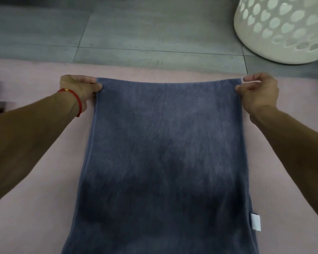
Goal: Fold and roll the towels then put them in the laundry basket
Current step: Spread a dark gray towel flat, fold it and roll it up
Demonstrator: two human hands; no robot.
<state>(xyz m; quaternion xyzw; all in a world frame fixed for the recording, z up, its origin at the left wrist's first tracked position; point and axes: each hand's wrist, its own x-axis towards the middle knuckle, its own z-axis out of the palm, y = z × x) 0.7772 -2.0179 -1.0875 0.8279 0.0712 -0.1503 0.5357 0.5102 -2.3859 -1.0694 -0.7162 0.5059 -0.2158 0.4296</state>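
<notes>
We hold the blue towel by its two far corners, stretched flat over the pink mat.

Our left hand (81,88) pinches the far left corner of the blue towel (163,153) between thumb and curled fingers, and our right hand (257,92) pinches the far right corner in the same way, so both hands are closed on the cloth. The towel lies along the pink mat (35,198) and runs towards us out of view. It looks soft, light and limp, so we judge it sags wherever it is not held; the corners and the hemmed edges are the good places to grip. The white laundry basket (283,33) stands on the floor, well apart at the far right.
</notes>
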